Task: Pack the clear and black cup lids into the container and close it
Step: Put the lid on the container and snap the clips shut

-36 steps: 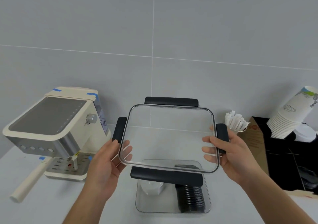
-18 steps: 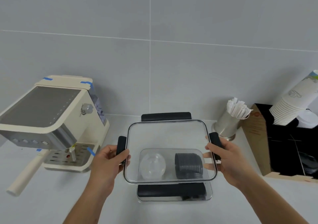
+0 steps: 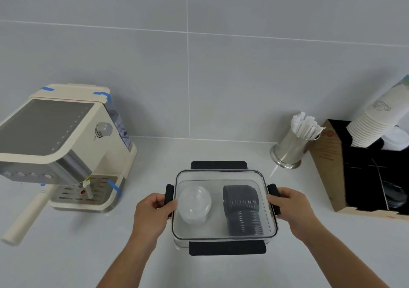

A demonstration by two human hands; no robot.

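A clear container (image 3: 179, 244) stands on the white counter in front of me. Inside it lie a stack of clear cup lids (image 3: 194, 203) on the left and a stack of black cup lids (image 3: 242, 210) on the right. The clear container lid (image 3: 219, 176), with black latch flaps on its sides, lies level over the container. My left hand (image 3: 152, 212) grips the lid's left edge at its black flap. My right hand (image 3: 292, 208) grips the right edge at the opposite flap.
A cream espresso machine (image 3: 57, 146) stands at the left with its long handle pointing toward me. A steel cup of wrapped straws (image 3: 292, 148) is at the back right. A black organiser box (image 3: 367, 172) with stacked paper cups (image 3: 374, 123) fills the right edge.
The lid, held up and tilted toward me a second ago, has come down flat over the container. Both hands kept their hold on its side edges.
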